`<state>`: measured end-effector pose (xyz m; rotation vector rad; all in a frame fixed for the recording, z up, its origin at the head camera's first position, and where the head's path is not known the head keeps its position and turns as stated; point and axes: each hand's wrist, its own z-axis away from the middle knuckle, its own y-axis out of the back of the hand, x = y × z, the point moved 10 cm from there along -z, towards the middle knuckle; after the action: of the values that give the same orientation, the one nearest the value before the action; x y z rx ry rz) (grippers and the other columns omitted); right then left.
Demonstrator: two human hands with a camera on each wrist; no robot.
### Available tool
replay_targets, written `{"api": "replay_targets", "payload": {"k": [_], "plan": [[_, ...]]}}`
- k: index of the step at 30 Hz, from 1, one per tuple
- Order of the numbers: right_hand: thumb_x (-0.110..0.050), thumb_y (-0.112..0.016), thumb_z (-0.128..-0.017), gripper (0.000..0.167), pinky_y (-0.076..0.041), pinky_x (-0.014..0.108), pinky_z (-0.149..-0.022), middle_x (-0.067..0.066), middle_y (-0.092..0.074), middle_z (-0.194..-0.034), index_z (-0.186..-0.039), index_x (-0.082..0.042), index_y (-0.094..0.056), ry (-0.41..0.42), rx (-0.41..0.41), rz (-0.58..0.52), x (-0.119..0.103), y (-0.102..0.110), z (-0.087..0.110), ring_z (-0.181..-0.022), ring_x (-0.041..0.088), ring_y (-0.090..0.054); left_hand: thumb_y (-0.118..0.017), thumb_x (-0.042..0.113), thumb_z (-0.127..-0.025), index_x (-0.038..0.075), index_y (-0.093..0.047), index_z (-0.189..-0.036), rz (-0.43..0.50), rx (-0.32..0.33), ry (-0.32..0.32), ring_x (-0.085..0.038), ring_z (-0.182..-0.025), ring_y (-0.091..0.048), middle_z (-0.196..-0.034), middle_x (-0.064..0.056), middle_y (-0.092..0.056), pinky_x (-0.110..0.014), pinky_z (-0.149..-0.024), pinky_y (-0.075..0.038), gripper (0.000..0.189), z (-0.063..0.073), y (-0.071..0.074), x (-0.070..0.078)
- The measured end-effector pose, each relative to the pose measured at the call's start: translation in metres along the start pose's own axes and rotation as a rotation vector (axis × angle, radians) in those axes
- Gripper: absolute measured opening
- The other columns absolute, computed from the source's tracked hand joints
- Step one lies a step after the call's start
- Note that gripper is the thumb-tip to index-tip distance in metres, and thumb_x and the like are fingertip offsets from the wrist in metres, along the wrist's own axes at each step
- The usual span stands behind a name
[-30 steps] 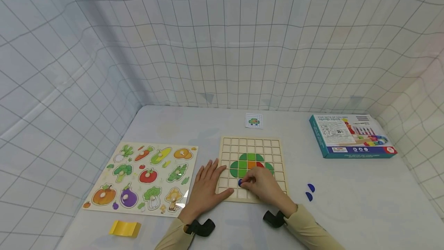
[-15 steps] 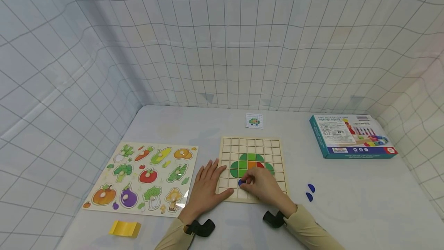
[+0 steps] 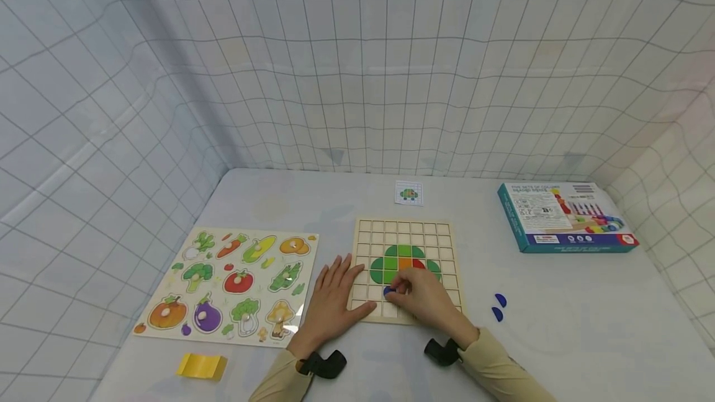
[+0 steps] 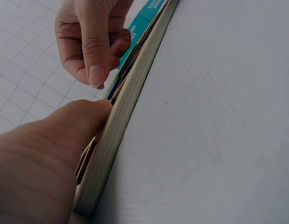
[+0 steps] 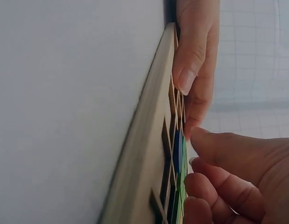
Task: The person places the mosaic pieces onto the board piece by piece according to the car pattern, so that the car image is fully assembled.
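My left hand (image 3: pixel 332 304) lies flat with spread fingers, its thumb and fingertips over the left side of a wooden grid board (image 3: pixel 365 237). My right hand (image 3: pixel 429 301) is over the lower middle of the board, thumb and forefinger pinching at a blue half-circle piece (image 3: pixel 388 291). In the right wrist view the blue piece (image 5: pixel 177 151) sits low in the grid, right beside the fingertips. Green pieces (image 3: pixel 390 263), an orange square (image 3: pixel 404 263) and a red piece (image 3: pixel 418 263) fill cells above it. The right hand hides part of the lower rows.
Two more blue half-circles (image 3: pixel 499 307) lie right of the board. A small pattern card (image 3: pixel 409 193) is behind it. A vegetable puzzle board (image 3: pixel 262 290) lies at left, with a yellow curved block (image 3: pixel 202 366) in front. At the back right is a toy box (image 3: pixel 566 219).
The blue piece under the right fingertips has turned slightly and shows more of its face. Both hands stay almost in place.
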<state>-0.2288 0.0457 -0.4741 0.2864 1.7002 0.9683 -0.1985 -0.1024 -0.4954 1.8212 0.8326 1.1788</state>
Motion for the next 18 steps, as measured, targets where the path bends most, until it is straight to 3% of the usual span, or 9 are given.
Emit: {"api": "replay_targets", "payload": {"k": [7, 18], "plan": [[-0.023, -0.076, -0.082, 0.010, -0.040, 0.023, -0.051, -0.013, -0.051, -0.064, -0.077, -0.020, -0.067, -0.072, 0.075, 0.004, 0.015, 0.027, 0.014, -0.059, 0.008, -0.046, -0.060, 0.058, -0.084, 0.014, -0.046, -0.139, 0.010, 0.009, -0.002, -0.033, -0.140, -0.019, -0.150, -0.015, -0.031, -0.049, -0.112, -0.011, 0.072, 0.000, 0.001, 0.002], [-0.022, -0.074, -0.084, 0.008, -0.038, 0.024, -0.049, -0.009, -0.054, -0.064, -0.083, -0.015, -0.070, -0.178, 0.183, 0.062, 0.063, 0.087, 0.049, -0.058, 0.011, -0.046, -0.057, 0.062, -0.084, 0.015, -0.045, -0.140, 0.015, -0.007, 0.014, -0.030, -0.141, -0.017, -0.152, -0.012, -0.028, -0.047, -0.112, -0.009, 0.074, 0.001, -0.001, -0.002]]}}
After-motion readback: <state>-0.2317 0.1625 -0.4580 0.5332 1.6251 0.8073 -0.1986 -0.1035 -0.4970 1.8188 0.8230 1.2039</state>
